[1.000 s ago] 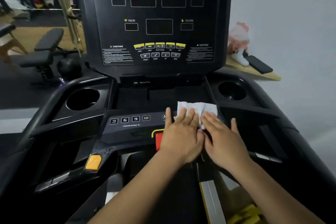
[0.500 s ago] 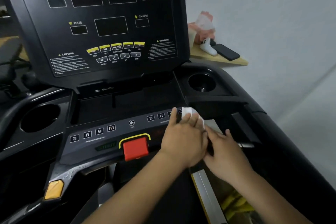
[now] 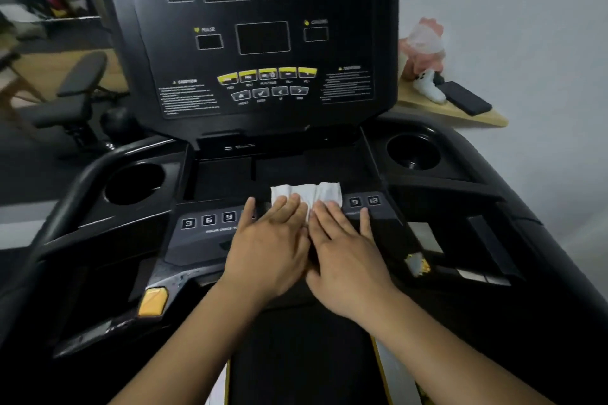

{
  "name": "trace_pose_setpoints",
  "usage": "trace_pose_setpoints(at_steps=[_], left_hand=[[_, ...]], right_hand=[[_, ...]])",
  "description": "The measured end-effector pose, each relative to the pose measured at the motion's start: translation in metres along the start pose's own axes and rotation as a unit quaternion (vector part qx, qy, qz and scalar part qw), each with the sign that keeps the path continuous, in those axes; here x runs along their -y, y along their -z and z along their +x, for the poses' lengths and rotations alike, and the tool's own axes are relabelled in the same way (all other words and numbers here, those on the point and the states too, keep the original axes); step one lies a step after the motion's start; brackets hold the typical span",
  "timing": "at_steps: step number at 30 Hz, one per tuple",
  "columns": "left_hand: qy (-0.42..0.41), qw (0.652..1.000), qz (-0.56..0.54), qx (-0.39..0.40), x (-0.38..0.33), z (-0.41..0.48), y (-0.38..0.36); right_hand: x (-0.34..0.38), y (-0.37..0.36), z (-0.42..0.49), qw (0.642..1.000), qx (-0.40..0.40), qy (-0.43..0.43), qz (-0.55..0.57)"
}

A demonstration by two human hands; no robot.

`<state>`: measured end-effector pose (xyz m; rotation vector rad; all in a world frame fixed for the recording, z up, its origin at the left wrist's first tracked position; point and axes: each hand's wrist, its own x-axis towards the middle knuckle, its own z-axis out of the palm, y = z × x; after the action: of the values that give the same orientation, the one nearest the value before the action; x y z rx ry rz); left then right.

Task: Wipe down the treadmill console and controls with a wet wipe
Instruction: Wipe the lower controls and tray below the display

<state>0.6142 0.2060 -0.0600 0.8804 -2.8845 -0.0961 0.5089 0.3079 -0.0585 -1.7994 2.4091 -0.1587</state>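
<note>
Console [image 3: 210,242]; both cupholders bare; flat hands press wipe [image 3: 306,192].

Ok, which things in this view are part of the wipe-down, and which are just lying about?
Part of the job:
wet wipe, pressed flat under both hands
left hand
right hand
number-button strip on the treadmill console
display panel

Just lying about:
black phone on the wooden shelf
pink figure
small white figure
weight bench

Dim flat indoor light, soft motion blur, wide-angle bending at edges
</note>
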Motion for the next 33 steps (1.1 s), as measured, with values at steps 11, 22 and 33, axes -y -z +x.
trace_pose_setpoints(at_steps=[11, 22, 33], left_hand=[[0.146, 0.986, 0.024, -0.079, 0.106, -0.100, 0.005], [-0.003, 0.970, 0.058, -0.235, 0.107, -0.133, -0.037], [-0.048, 0.972, -0.126, -0.191, 0.052, -0.080, -0.030]], right_hand=[[0.115, -0.030, 0.047, 0.985, -0.040, 0.166, 0.016], [0.103, -0.051, 0.014, 0.972, -0.118, 0.193, -0.065], [0.067, -0.031, -0.015, 0.989, -0.124, 0.072, -0.042]])
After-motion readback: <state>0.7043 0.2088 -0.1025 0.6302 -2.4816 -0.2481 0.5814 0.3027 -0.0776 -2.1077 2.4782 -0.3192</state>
